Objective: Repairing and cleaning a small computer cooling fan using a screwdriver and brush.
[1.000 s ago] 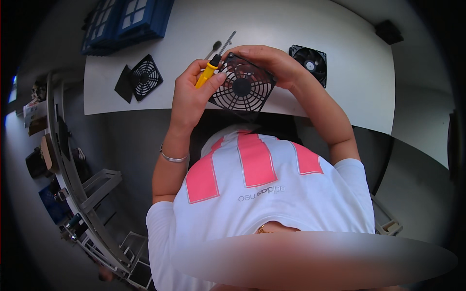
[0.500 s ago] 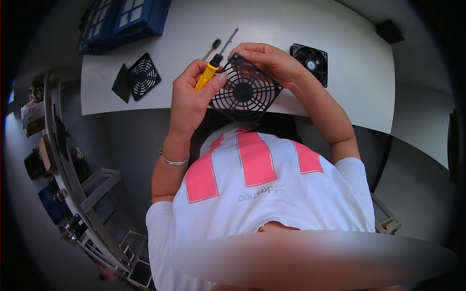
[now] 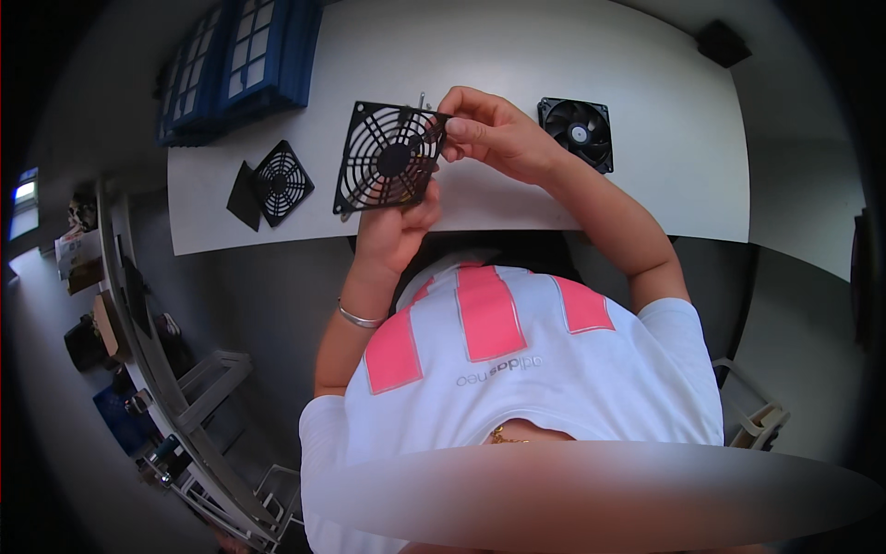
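A square black fan grille (image 3: 394, 160) is held up over the near side of the table, its round slotted face toward me. My right hand (image 3: 498, 134) pinches its upper right corner between thumb and fingers. Behind the grille's lower edge is my left hand (image 3: 402, 227), closed, its fingers partly hidden. It holds a screwdriver (image 3: 422, 100), mostly covered by the grille; the metal shaft pokes out above the top edge and a little yellow handle shows through the slots. To the right of my right hand, a black cooling fan (image 3: 579, 135) lies on the table.
Another black grille (image 3: 280, 184) lies on the white table (image 3: 646, 83) at the left, beside a thin dark square piece (image 3: 243, 197). Blue bins (image 3: 247, 57) stand at the far left. A black box-shaped object (image 3: 723, 43) is at the far right; a shelving rack (image 3: 161, 337) stands left.
The grille has moved left and up and turned to lie across the screwdriver and my left hand. My right hand has shifted its grip to the upper right corner.
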A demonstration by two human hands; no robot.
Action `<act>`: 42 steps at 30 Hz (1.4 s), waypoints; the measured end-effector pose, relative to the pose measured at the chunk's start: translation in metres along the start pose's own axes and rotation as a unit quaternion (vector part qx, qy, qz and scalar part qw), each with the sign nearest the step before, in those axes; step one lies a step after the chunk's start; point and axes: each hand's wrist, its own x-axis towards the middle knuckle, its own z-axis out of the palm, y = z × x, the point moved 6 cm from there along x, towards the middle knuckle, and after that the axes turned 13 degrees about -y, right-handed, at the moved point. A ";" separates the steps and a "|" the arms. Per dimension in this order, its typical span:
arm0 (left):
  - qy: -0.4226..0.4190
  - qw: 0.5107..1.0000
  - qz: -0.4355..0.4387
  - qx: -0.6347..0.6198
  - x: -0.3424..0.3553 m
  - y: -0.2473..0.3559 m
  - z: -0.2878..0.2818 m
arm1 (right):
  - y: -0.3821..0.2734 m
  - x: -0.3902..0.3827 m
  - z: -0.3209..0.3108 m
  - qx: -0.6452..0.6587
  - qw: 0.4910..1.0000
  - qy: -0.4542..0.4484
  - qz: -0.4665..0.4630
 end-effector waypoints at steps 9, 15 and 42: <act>0.124 0.928 0.224 0.269 -0.022 0.057 -0.005 | -0.008 -0.004 -0.009 -0.083 0.989 0.118 0.018; 0.200 0.848 0.257 0.418 -0.027 0.073 0.017 | -0.011 -0.007 -0.016 -0.166 0.968 0.182 0.050; 0.096 0.578 0.138 0.798 -0.009 0.051 0.089 | -0.008 -0.002 -0.010 0.139 0.984 0.109 0.005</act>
